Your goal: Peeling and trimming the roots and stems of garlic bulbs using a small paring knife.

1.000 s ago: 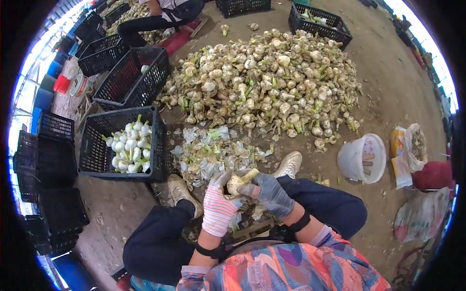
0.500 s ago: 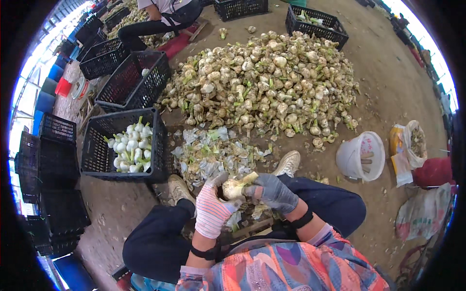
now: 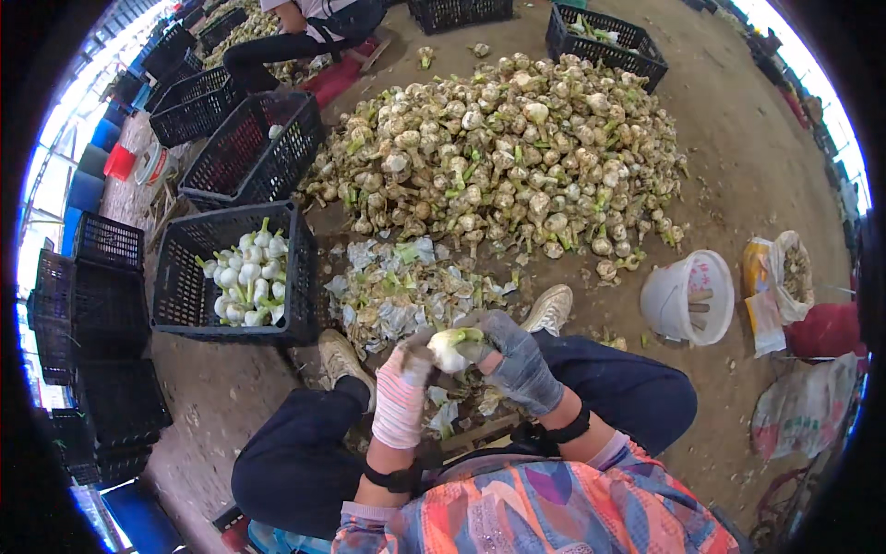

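Garlic bulb (image 3: 448, 352); right hand (image 3: 519, 362) grips its stem; left hand (image 3: 402, 388) blurred beside it, hold unclear.

Vs. a sec ago, our garlic bulb (image 3: 447, 356) went from dirty tan to mostly white, neck (image 3: 468, 334) from tan to green. Our R fingers (image 3: 496, 327) moved up round the neck; L fingers (image 3: 418, 349), now blurred, left its underside.

Bulb (image 3: 447, 355) partly hidden; co-worker (image 3: 346, 25) cropped above
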A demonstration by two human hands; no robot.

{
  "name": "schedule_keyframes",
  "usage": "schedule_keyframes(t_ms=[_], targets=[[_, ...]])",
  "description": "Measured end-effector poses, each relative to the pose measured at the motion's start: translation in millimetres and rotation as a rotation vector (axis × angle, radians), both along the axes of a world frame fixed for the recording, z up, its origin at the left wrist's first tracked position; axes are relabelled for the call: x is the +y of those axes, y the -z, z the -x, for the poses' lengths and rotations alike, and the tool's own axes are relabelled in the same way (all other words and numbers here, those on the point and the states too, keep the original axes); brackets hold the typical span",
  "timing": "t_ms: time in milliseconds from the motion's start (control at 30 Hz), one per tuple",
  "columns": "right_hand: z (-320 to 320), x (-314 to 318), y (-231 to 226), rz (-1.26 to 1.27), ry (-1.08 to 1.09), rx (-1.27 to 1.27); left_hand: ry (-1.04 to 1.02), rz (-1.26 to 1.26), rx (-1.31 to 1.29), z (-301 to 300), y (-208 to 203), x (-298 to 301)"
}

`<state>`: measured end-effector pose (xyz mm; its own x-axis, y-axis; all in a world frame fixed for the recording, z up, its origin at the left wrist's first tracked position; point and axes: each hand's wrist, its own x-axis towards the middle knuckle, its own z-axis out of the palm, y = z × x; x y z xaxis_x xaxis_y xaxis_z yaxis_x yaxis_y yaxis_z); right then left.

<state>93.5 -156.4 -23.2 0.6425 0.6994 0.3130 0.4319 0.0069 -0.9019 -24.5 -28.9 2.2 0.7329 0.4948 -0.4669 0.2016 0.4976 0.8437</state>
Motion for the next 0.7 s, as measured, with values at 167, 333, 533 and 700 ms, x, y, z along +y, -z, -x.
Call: schedule_keyframes(t_ms=[167,333,533,700], targets=[[7.3,-0.7,7.7,0.136,0.080,0.182,0.058,0.007,-0.086,-0.7,1.1,1.7],[9.9,9.0,18.7,-0.053,0.104,0.822,0.043,0.097,-0.179,3.1,15.7,3.9],[-6.2,16.3,83.5,0.403,0.202,0.430,0.149,0.263,-0.252,-1.1,-0.6,2.1],[-17.7,-5.9,87.7,0.102,-0.238,0.483,0.148,0.113,-0.258,5.2,16.6,15.9]])
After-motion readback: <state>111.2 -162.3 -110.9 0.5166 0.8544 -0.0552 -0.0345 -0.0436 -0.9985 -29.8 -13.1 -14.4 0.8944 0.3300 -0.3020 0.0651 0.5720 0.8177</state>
